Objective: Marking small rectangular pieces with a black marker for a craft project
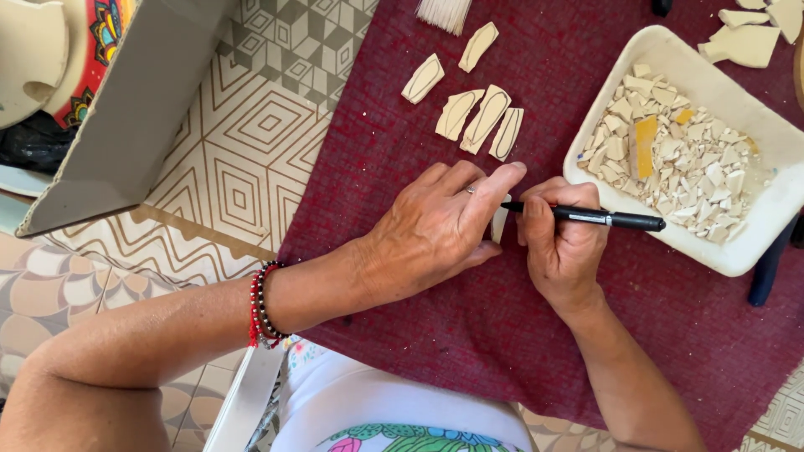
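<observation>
Pinning cream ceramic shard (500,219) flat on maroon cloth (536,318), left hand (435,226) pressed it down | right hand (563,243) grip closed on black marker (599,218), tip at shard | five outlined pieces (469,100) above | white tray (775,146) of fragments right.

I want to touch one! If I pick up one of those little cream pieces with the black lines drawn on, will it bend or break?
Probably stiff, not bendy: the outlined pieces look like broken tile. Likely brittle, since the white tray holds many small chips. Broken edges may be sharp.

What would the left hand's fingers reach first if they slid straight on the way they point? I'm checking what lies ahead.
Probably the marker and the right hand holding it, just past the left hand.
</observation>
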